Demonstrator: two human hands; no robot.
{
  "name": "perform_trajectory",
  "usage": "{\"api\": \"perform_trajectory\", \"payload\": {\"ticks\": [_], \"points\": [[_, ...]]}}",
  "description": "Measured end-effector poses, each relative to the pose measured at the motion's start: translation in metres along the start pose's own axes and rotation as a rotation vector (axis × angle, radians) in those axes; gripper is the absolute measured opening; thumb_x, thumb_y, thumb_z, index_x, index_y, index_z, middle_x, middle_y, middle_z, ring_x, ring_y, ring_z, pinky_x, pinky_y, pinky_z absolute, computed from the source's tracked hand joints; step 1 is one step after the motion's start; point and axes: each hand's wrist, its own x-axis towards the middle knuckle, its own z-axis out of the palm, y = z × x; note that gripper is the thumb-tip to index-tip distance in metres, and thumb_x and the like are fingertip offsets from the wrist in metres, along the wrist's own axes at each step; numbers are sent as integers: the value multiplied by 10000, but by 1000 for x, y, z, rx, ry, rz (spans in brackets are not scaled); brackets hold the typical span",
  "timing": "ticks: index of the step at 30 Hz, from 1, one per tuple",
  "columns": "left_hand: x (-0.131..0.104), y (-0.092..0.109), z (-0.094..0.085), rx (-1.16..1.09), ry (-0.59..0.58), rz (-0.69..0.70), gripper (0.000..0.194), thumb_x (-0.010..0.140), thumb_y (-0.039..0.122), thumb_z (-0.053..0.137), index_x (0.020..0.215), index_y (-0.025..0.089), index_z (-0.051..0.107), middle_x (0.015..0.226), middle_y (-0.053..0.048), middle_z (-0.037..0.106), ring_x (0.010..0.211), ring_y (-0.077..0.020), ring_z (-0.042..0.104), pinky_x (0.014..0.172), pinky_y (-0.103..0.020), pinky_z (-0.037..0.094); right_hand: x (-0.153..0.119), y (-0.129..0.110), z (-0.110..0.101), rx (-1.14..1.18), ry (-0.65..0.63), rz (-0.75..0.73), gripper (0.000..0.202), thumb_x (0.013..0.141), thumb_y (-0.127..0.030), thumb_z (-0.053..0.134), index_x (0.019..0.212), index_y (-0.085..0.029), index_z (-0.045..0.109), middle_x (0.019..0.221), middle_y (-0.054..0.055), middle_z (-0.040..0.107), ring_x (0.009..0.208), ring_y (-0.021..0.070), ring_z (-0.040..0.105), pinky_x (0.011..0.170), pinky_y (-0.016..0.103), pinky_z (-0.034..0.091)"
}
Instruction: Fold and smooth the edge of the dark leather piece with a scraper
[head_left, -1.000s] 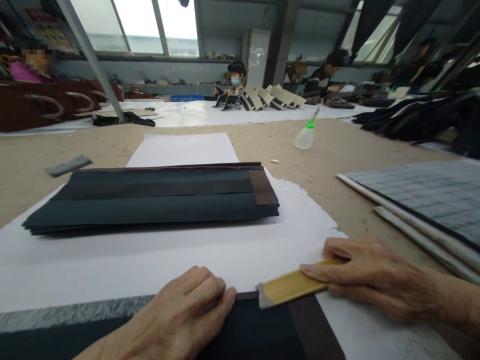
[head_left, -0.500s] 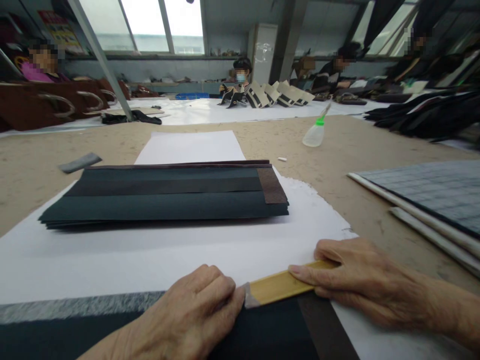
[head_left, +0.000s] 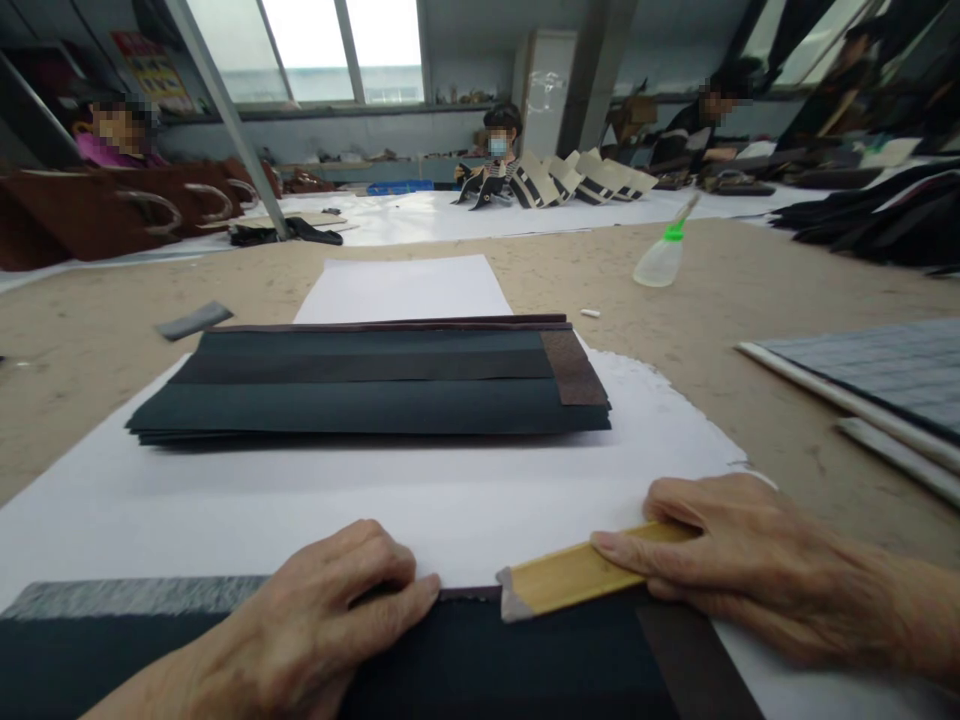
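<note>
A dark blue-black panel (head_left: 510,665) lies along the near edge of the white paper, with a speckled grey strip (head_left: 142,597) on its upper left edge and a brown band (head_left: 694,655) at its right. My left hand (head_left: 322,610) is closed at the panel's upper edge, its thumb stretched along that edge; the fingertips are hidden. In my right hand (head_left: 757,570) is a flat bamboo scraper (head_left: 577,578), gripped between thumb and curled fingers. Its grey-covered tip rests on the panel's upper edge, a short gap right of my left thumb.
Beyond my hands, a stack of dark panels (head_left: 367,405) lies on white paper (head_left: 420,480). A squeeze bottle (head_left: 660,262) with a green collar stands farther back. Grey checked sheets (head_left: 885,370) are at the right, a grey scrap (head_left: 196,320) at the left. Several people sit across the table.
My left hand has moved left along the panel's edge, away from the scraper's tip, uncovering a stretch of brown edge. The view has turned slightly left. My right hand keeps its hold.
</note>
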Motion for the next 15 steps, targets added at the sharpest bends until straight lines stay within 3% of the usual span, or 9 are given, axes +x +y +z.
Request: {"api": "perform_trajectory", "payload": {"ticks": [5, 15], "points": [[7, 3, -1, -45, -9, -27, 518, 772, -41, 289, 1231, 125, 464, 933, -105, 515, 770, -188, 476, 643, -313, 412, 15, -3, -3, 22, 7, -16, 407, 1005, -291, 251, 1184, -237, 612, 655, 12, 481, 514, 113, 465, 476, 227, 326], [13, 5, -5, -3, -28, -15, 418, 821, 7, 299, 1175, 105, 498, 888, -97, 523, 755, -191, 476, 648, -315, 416, 31, -5, 3, 37, 15, -61, 365, 1002, -291, 291, 1221, -247, 580, 659, 2, 469, 511, 108, 448, 476, 217, 303]]}}
